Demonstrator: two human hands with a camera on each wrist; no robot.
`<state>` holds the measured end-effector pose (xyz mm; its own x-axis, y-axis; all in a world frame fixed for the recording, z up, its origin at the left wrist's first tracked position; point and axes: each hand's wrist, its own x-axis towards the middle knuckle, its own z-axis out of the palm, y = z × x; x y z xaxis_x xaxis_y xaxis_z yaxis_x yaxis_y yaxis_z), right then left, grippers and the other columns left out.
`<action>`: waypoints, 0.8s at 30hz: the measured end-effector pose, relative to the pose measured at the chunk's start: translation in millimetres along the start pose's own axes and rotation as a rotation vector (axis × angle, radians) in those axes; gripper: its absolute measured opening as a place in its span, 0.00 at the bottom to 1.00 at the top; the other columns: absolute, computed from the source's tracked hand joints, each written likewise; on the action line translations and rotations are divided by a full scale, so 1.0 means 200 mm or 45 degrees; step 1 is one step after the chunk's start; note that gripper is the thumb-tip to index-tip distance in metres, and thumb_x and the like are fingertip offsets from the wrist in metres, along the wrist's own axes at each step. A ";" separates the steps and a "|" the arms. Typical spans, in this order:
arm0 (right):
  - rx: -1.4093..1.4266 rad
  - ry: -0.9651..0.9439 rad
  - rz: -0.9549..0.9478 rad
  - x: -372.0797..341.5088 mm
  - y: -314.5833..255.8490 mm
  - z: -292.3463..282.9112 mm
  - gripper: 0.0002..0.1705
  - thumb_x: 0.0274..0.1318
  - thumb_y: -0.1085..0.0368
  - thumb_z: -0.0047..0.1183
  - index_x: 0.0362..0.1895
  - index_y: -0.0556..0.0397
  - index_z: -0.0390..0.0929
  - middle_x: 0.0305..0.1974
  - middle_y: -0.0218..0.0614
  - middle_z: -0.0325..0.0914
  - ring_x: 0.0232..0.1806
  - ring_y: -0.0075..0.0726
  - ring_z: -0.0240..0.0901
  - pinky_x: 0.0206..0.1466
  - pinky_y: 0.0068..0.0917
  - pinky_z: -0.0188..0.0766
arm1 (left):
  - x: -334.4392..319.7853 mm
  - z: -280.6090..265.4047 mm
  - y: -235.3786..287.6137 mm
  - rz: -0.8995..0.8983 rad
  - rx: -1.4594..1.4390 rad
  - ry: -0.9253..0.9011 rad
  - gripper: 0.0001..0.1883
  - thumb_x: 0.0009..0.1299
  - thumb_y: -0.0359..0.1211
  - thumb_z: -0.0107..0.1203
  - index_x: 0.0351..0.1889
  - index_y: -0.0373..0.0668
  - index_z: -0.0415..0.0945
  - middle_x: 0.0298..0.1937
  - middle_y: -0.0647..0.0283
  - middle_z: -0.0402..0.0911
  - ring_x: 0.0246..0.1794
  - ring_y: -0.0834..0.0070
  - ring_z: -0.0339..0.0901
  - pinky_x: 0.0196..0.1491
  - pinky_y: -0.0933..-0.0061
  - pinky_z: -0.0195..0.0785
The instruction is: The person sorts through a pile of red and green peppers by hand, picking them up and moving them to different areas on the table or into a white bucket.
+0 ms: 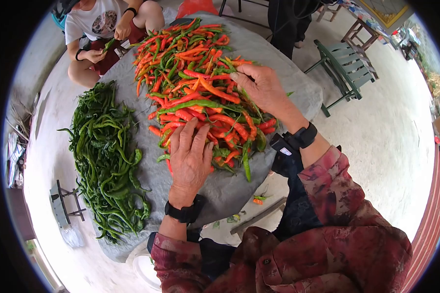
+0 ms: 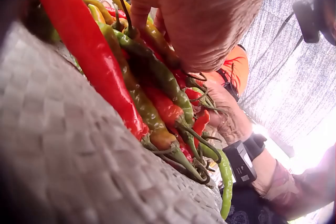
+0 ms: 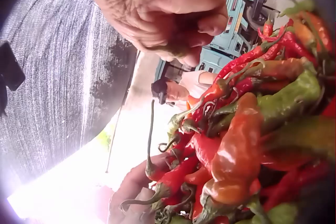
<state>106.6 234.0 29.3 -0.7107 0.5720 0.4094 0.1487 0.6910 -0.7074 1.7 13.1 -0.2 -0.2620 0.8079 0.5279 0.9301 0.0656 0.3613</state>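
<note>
A large heap of red, orange and green chili peppers (image 1: pixel 200 90) lies on a grey woven sheet (image 1: pixel 176 215). My left hand (image 1: pixel 190 154) rests on the near side of the heap, its fingers stretched forward over red peppers. Seen from the left wrist, that hand (image 2: pixel 205 19) bends down over peppers and stems, its fingertips partly hidden. At the heap's right edge is my right hand (image 1: pixel 263 88), thumb and fingers loosely bent beside the peppers. In the right wrist view this hand (image 3: pixel 163 14) hovers above them, and no pepper shows in its fingers.
A long pile of green chili peppers (image 1: pixel 107 166) lies at the left of the sheet. Across from me sits a person (image 1: pixel 102 29) holding a green pepper. A green folding chair (image 1: pixel 344 66) stands to the right, a small stool (image 1: pixel 66 202) at left. Some scraps (image 1: pixel 259 199) lie on the floor.
</note>
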 end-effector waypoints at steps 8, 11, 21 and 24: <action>-0.360 0.143 -0.332 0.01 -0.04 0.09 0.12 0.57 0.64 0.55 0.45 0.51 0.74 0.37 0.41 0.79 0.33 0.51 0.76 0.34 0.40 0.73 | 0.00 0.00 -0.01 0.014 0.055 0.000 0.25 0.55 0.25 0.63 0.53 0.42 0.76 0.59 0.55 0.70 0.56 0.53 0.67 0.58 0.57 0.64; -0.283 0.108 -0.318 -0.01 -0.07 0.06 0.12 0.57 0.64 0.55 0.45 0.51 0.74 0.36 0.41 0.79 0.33 0.49 0.77 0.34 0.39 0.73 | 0.00 0.01 -0.01 0.005 0.047 -0.013 0.24 0.57 0.26 0.62 0.54 0.42 0.76 0.59 0.55 0.70 0.56 0.53 0.67 0.59 0.56 0.63; 0.107 -0.614 -0.094 -0.12 -0.13 -0.17 0.12 0.57 0.60 0.58 0.29 0.56 0.77 0.24 0.37 0.77 0.26 0.39 0.75 0.32 0.30 0.70 | 0.00 0.00 -0.01 -0.018 0.020 -0.010 0.24 0.57 0.26 0.61 0.54 0.43 0.76 0.60 0.55 0.70 0.58 0.51 0.66 0.60 0.55 0.62; 0.469 -1.030 -0.229 -0.17 -0.15 -0.19 0.08 0.55 0.66 0.59 0.36 0.57 0.81 0.30 0.39 0.81 0.30 0.32 0.79 0.34 0.29 0.72 | 0.00 0.00 0.00 -0.040 -0.002 -0.022 0.24 0.56 0.26 0.61 0.54 0.43 0.76 0.60 0.55 0.70 0.58 0.51 0.66 0.60 0.56 0.63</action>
<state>153.3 210.8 57.5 -0.9886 -0.1122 0.1000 -0.1417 0.4756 -0.8682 1.7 13.1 0.2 -0.2868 0.8152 0.5031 0.9212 0.0905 0.3785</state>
